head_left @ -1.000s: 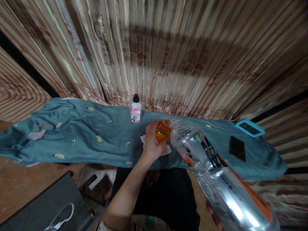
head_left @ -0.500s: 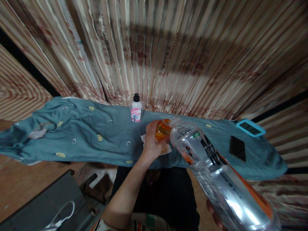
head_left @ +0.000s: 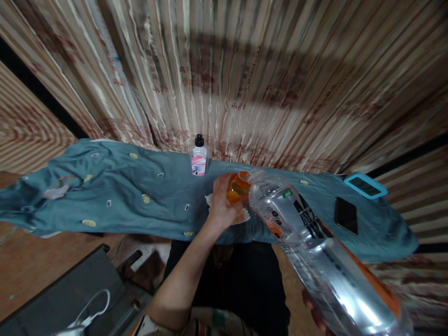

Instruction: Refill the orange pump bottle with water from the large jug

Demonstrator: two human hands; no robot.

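Observation:
My left hand (head_left: pixel 224 203) is wrapped round a small orange see-through bottle (head_left: pixel 238 188), its open mouth tipped toward the right. Against that mouth leans the neck of a big clear plastic bottle (head_left: pixel 325 252) with a silver and orange label, held on a slant. Near its base, at the lower right, only a few fingers of my right hand (head_left: pixel 315 312) show, gripping it from beneath. Whether liquid passes between the two bottles I cannot make out. Under my left hand lies a torn piece of white paper (head_left: pixel 244 216).
A green cloth (head_left: pixel 119 186) covers the narrow table. Behind my hands stands a clear bottle with a pink label and black cap (head_left: pixel 199 158). To the right lie a black phone (head_left: pixel 346 215) and a blue-framed digital clock (head_left: pixel 366 185). A pleated curtain (head_left: pixel 224 84) hangs behind.
The view has shifted very slightly. Both hands and the two bottles keep nearly the same position.

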